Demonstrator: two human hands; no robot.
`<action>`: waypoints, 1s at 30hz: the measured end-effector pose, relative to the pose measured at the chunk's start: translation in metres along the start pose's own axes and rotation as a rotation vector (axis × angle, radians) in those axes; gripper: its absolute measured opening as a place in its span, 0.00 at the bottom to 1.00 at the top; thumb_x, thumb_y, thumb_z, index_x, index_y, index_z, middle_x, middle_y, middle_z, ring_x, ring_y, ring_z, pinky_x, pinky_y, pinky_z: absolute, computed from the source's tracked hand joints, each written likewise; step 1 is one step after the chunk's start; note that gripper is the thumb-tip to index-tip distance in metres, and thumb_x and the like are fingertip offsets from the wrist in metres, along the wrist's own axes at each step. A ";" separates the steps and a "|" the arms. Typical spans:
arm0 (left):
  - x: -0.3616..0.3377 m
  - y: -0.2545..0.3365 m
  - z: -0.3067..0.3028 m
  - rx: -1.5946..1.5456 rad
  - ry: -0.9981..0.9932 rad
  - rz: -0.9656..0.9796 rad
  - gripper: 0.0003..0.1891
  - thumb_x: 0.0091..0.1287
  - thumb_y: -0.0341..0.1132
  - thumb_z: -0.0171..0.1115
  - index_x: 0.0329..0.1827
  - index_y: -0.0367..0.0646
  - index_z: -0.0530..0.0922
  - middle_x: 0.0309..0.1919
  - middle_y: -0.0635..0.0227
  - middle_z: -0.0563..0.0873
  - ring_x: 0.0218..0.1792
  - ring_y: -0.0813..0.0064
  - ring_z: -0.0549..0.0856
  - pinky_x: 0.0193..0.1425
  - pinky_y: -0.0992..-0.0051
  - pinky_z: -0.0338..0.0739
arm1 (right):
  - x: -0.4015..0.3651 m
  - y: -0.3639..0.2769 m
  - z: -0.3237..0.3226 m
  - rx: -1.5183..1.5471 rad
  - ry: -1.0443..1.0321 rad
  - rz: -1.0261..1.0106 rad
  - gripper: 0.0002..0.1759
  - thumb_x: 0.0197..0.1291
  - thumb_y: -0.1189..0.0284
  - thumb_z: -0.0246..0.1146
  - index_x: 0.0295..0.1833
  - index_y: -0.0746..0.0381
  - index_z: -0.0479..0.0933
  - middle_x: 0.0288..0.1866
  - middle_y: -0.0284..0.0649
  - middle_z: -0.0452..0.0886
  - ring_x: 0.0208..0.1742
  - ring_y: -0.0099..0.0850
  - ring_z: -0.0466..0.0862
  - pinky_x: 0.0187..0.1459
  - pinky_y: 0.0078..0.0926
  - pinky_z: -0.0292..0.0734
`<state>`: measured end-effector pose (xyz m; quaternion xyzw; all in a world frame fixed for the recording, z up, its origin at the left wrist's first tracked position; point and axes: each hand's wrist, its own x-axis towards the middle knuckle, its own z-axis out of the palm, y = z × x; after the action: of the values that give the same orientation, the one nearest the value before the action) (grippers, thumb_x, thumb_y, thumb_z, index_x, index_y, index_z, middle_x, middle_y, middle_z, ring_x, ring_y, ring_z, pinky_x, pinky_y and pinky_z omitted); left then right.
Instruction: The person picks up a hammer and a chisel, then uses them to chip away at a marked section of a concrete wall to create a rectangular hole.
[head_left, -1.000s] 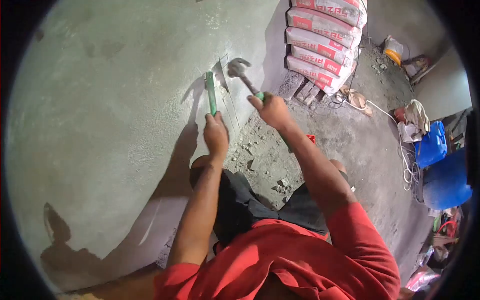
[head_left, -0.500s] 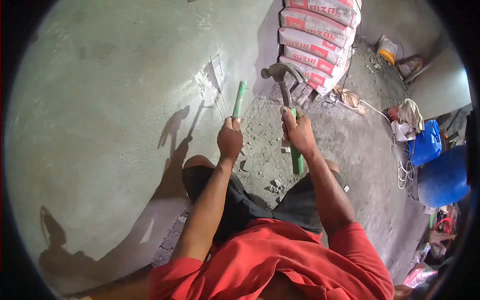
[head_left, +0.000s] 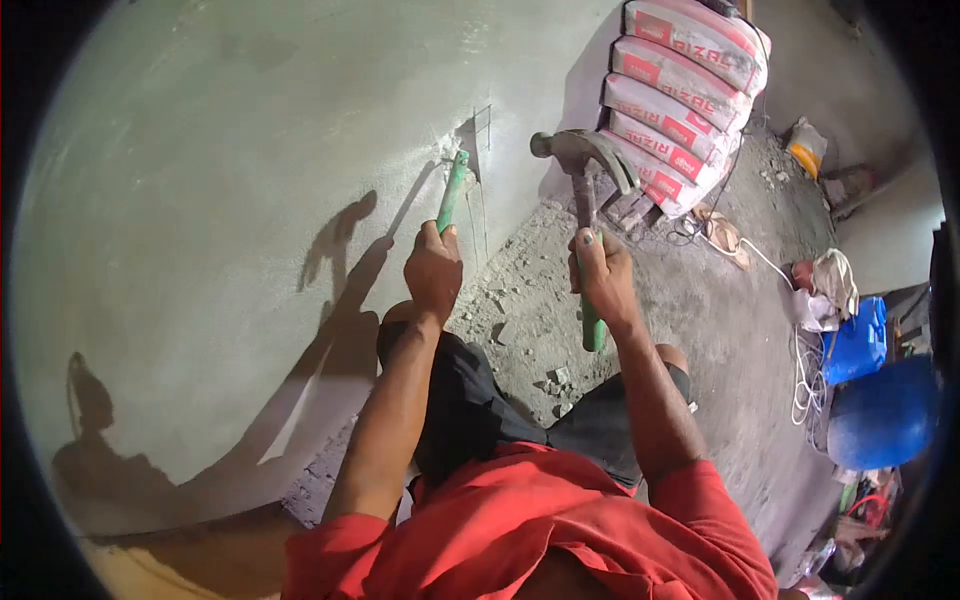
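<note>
My left hand (head_left: 434, 272) is wrapped round a slim green rod (head_left: 454, 190), which points up towards the wall (head_left: 240, 180). The rod's upper end overlaps a chipped patch (head_left: 450, 146) in the plaster, beside a small recess with a thin rectangular outline (head_left: 483, 128). To the right, my right hand (head_left: 605, 270) grips a claw hammer (head_left: 585, 190) by its green handle. The hammer stands upright, its worn metal head raised about level with the rod's top and its face turned left, apart from the rod. The rod's lower end is hidden in my fist.
Stacked red-and-white cement bags (head_left: 680, 90) stand beyond the hammer. Rubble (head_left: 555, 380) litters the floor between my knees and along the wall. On the right lie a white cord (head_left: 760, 255), a blue jug (head_left: 857, 338) and a large blue drum (head_left: 880, 415).
The rod in my left hand has moved left and closer to the wall, tilting slightly, its top now at the chipped patch. The hammer stays raised. The camera view has shifted left.
</note>
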<state>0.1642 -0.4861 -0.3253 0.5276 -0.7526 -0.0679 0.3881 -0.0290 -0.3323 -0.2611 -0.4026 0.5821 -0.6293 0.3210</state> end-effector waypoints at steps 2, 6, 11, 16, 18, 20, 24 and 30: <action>-0.004 -0.005 0.009 -0.050 0.067 0.058 0.13 0.74 0.42 0.59 0.45 0.40 0.74 0.35 0.53 0.85 0.35 0.49 0.86 0.37 0.57 0.80 | -0.002 -0.004 0.000 -0.010 -0.005 -0.021 0.23 0.74 0.53 0.56 0.39 0.63 0.74 0.20 0.32 0.74 0.20 0.19 0.73 0.22 0.22 0.68; -0.003 0.004 0.014 -0.092 0.117 0.087 0.12 0.74 0.41 0.59 0.45 0.40 0.74 0.31 0.55 0.84 0.33 0.52 0.87 0.34 0.60 0.81 | -0.005 -0.019 0.000 -0.148 0.014 -0.154 0.20 0.74 0.56 0.57 0.40 0.64 0.74 0.22 0.31 0.74 0.22 0.18 0.72 0.25 0.20 0.68; -0.001 0.025 0.027 -0.023 0.021 -0.112 0.13 0.74 0.42 0.59 0.49 0.40 0.72 0.31 0.54 0.85 0.32 0.51 0.87 0.34 0.58 0.81 | 0.001 -0.047 0.016 -0.068 0.017 -0.373 0.24 0.73 0.51 0.56 0.41 0.65 0.74 0.22 0.32 0.74 0.23 0.20 0.73 0.26 0.22 0.69; 0.000 0.031 0.026 -0.108 -0.028 -0.176 0.13 0.75 0.41 0.58 0.47 0.41 0.71 0.30 0.51 0.86 0.32 0.49 0.88 0.32 0.56 0.81 | 0.024 -0.045 0.034 -0.030 0.060 -0.547 0.26 0.73 0.49 0.55 0.41 0.65 0.74 0.23 0.33 0.75 0.24 0.21 0.75 0.28 0.23 0.70; 0.001 0.028 0.027 -0.146 -0.017 -0.172 0.12 0.75 0.41 0.57 0.46 0.40 0.71 0.29 0.50 0.86 0.31 0.48 0.88 0.32 0.55 0.81 | 0.048 0.008 0.034 -0.210 0.027 -0.576 0.23 0.71 0.53 0.59 0.40 0.65 0.75 0.26 0.39 0.78 0.25 0.29 0.78 0.30 0.31 0.74; 0.004 0.026 0.028 -0.181 -0.012 -0.174 0.12 0.75 0.41 0.57 0.45 0.40 0.70 0.27 0.50 0.85 0.30 0.47 0.88 0.31 0.54 0.80 | 0.063 0.025 0.059 -0.401 0.114 -0.590 0.23 0.70 0.55 0.61 0.39 0.69 0.76 0.26 0.48 0.80 0.27 0.37 0.81 0.33 0.38 0.77; 0.021 0.032 0.008 -0.217 -0.053 -0.190 0.13 0.76 0.41 0.56 0.44 0.38 0.70 0.25 0.45 0.85 0.30 0.43 0.87 0.30 0.51 0.79 | 0.092 0.016 0.055 -0.741 0.008 -0.248 0.28 0.69 0.52 0.63 0.41 0.72 0.78 0.23 0.56 0.79 0.28 0.40 0.84 0.36 0.41 0.78; 0.029 0.030 -0.003 -0.269 -0.193 -0.271 0.16 0.76 0.43 0.54 0.46 0.36 0.70 0.30 0.40 0.85 0.35 0.37 0.86 0.37 0.46 0.78 | 0.071 -0.089 0.055 -0.273 0.057 -0.402 0.21 0.70 0.57 0.63 0.42 0.67 0.79 0.23 0.39 0.76 0.27 0.24 0.75 0.30 0.28 0.72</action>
<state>0.1399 -0.4965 -0.2928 0.5584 -0.6927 -0.2696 0.3683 -0.0084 -0.4099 -0.1637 -0.5322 0.5788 -0.6069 0.1154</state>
